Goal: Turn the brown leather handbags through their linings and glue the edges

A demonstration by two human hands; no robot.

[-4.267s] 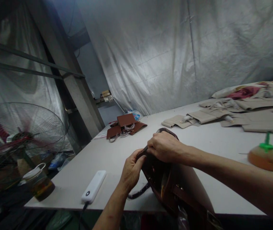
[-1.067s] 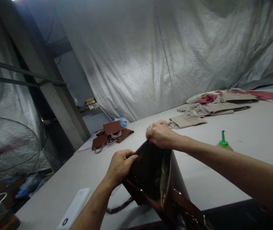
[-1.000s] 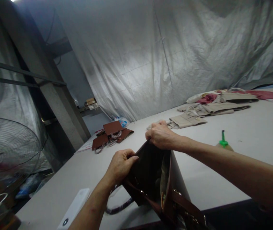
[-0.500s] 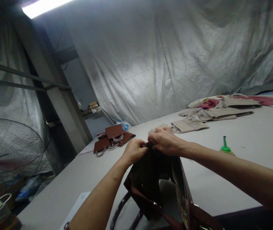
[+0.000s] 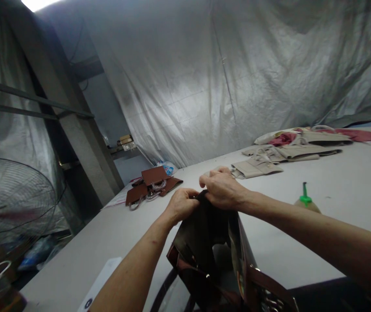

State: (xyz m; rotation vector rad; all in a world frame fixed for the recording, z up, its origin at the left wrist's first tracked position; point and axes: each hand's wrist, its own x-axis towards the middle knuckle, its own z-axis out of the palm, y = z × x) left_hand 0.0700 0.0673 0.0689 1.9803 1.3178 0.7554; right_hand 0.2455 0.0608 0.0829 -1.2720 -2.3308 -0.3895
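Note:
A dark brown handbag (image 5: 198, 242) with metal studs stands before me at the table's near edge, its dark inside showing. My left hand (image 5: 183, 204) pinches the far top edge of the bag between thumb and fingers. Close beside it, my right hand (image 5: 222, 189) grips the same edge, the fingers curled over it. One dark handle (image 5: 165, 288) hangs down on the bag's left side. Metal fittings (image 5: 271, 301) show at the lower right. The fingertips of both hands are partly hidden behind the bag's edge.
Brown bag pieces with wrapped handles (image 5: 154, 175) lie at the table's far left. Beige bag pieces (image 5: 257, 168) and pink cloth (image 5: 283, 139) are at the far right. A green-capped squeeze bottle (image 5: 306, 202) stands right of my arm. A fan (image 5: 13, 195) is off the table's left side.
Both hands keep their hold on the bag's edge, and the bag's opening has shifted slightly left. The right fingers have lifted a little. The view has moved slightly.

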